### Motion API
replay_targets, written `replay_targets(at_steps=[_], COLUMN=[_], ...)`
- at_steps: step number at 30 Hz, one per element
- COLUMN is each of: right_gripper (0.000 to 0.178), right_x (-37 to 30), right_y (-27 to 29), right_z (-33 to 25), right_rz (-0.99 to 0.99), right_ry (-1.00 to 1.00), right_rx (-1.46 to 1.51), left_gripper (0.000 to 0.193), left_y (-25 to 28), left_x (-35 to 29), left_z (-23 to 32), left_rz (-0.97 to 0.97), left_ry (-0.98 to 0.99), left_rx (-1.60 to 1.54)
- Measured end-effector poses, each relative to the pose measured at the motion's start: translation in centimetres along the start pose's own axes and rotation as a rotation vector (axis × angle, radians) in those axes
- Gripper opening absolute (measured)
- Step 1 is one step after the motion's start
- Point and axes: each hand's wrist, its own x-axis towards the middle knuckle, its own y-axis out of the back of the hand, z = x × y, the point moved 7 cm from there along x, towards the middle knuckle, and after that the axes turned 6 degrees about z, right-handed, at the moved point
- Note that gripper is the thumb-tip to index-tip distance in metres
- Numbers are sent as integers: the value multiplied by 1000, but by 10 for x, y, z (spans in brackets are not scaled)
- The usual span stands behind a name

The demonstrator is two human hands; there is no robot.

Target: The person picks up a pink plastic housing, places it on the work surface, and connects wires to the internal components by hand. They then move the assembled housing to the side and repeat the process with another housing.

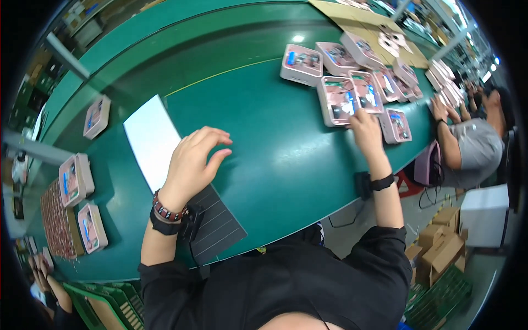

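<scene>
My left hand (192,159) is held over the green table (264,170), fingers spread and curved, with nothing in it. Beside it lie a white sheet (151,140) and a dark lined mat (217,225), partly under the forearm. Toward the right, my right hand (366,132) has its fingers closed at the near corner of a pale pink plastic housing (325,107). That open-topped housing holds wires, a blue part and a dark round part. Another pink housing (408,140) sits just right of this hand, and one more (302,78) lies at the far left of the cluster.
Several more pink housings (360,50) crowd the back right, near a cardboard sheet (352,19). At the left, housings (77,184) stand by a tray of small parts (55,220). A co-worker (476,146) sits at the right. Cardboard boxes (443,256) and green crates (99,308) are below.
</scene>
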Motion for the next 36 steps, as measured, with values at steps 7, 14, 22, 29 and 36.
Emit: replay_targets(at_steps=[7, 14, 22, 29, 36], right_gripper=[28, 31, 27, 22, 22], right_x=[51, 97, 90, 93, 95], right_y=[19, 20, -28, -32, -45], right_z=[-1, -257, -357, -366, -360], right_rz=[-233, -205, -184, -225, -303], right_ry=[-65, 373, 403, 411, 200], right_rx=[63, 776, 924, 994, 1105], left_gripper=[13, 20, 28, 26, 25], left_y=[53, 44, 4, 2, 1], left_x=[-32, -88, -89, -89, -88], left_z=[-80, -174, -178, -172, -169], left_rz=[246, 482, 334, 282, 249], left_ry=[394, 808, 814, 838, 831], left_rx=[13, -767, -1533, -1514, -1489])
